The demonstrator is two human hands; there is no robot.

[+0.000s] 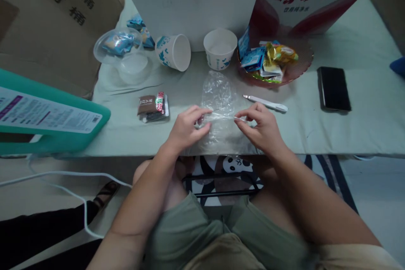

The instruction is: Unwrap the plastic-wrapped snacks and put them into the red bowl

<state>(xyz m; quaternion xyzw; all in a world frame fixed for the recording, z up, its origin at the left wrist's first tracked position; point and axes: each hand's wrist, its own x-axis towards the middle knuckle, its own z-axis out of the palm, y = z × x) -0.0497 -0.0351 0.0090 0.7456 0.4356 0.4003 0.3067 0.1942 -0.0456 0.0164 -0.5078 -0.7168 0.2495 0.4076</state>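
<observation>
Two hands, left hand [186,128] and right hand [261,126], pinch a clear bag [218,97] on the pale table [348,130].

Your fingers pinch a clear, glassy plastic bag [218,105] over a pale green table [363,126]. You've got white paper cups [220,48] printed with blue ahead, a reddish plate [300,67] heaped with gold, blue and green wrappers, a black phone [333,88], a brown-and-red packet [152,106], and a teal board [63,135] at your left. Below sits a black-and-white panda mat [236,164].
</observation>
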